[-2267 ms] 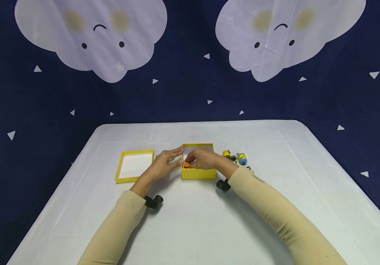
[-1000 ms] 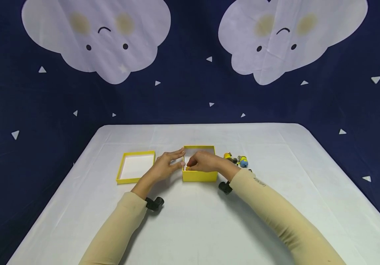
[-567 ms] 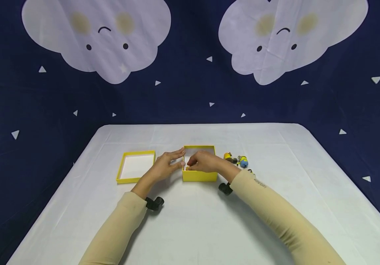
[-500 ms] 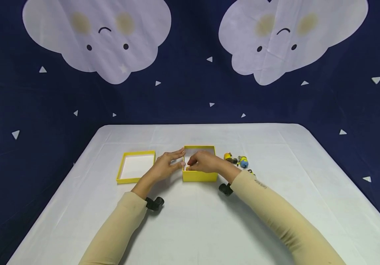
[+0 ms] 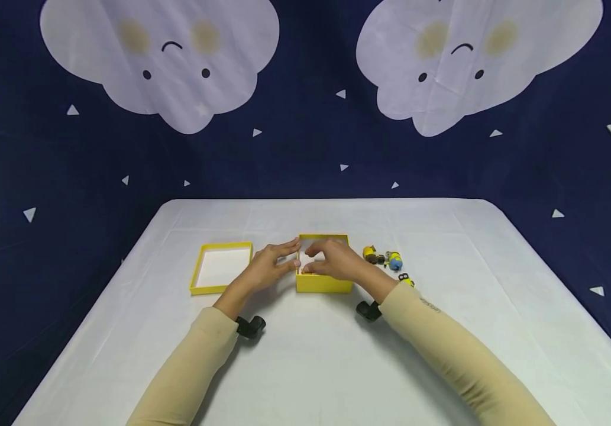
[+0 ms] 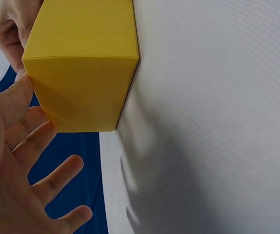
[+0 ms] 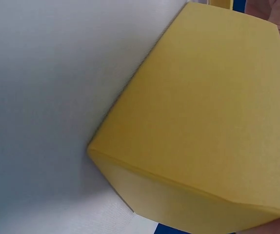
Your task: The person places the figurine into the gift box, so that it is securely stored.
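Note:
An open yellow box with a white inside stands mid-table. My left hand touches its left rim with thumb and fingertips, the other fingers spread, as the left wrist view shows. Over the box, my right hand reaches inside with thumb and index finger apart. A small orange-and-red bit of a toy figure shows below the right thumb, inside the front left corner; the rest is hidden by the front wall. In the right wrist view the yellow box covers most of the right hand.
A shallow yellow lid, white inside, lies left of the box. To the right lie a yellow-and-brown toy figure, a yellow-and-blue one and another yellow one partly behind the right sleeve. White cloth covers the table.
The right thumb and index finger, earlier pinched around the small orange-and-red figure low in the box, have parted and let go of it. The left hand stays at the rim.

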The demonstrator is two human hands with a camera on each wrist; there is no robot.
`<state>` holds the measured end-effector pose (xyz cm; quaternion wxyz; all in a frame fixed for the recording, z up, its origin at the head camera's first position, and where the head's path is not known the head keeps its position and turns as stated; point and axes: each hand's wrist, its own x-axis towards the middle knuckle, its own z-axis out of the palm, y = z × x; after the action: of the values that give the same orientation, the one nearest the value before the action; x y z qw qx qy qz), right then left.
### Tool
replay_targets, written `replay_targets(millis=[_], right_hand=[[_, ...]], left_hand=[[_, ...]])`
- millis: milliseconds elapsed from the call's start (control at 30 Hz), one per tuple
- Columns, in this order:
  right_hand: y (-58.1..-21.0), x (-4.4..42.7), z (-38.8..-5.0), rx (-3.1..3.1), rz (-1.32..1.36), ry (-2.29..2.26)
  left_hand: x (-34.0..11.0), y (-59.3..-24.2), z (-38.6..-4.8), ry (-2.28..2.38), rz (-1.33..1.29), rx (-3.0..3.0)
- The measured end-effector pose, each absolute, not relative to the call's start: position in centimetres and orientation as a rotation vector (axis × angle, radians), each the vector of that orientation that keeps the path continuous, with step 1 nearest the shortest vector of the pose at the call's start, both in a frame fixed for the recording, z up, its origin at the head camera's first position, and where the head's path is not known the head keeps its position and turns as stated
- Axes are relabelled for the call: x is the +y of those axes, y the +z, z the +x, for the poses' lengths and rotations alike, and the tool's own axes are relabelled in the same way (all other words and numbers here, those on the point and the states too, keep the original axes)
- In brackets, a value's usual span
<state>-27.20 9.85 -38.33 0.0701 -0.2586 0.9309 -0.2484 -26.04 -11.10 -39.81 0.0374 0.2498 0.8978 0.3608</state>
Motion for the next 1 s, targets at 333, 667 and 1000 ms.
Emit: replay_targets(millis=[333,667,1000], right_hand=[[-37.2,11.1,-26.4,2.865,-0.760,-0.852],[-35.7,14.1,-25.3,2.946,-0.675,-0.928],[-35.1,18.1,-24.1,2.986,-0.559,-0.907]], left_hand=[[-11.2,-39.6,-26.0,1.117,0.734,2.759],[-11.1,-39.7,-26.0,1.120,0.719,2.749],[-11.1,-39.8,-26.0,1.123,0.772,2.753]])
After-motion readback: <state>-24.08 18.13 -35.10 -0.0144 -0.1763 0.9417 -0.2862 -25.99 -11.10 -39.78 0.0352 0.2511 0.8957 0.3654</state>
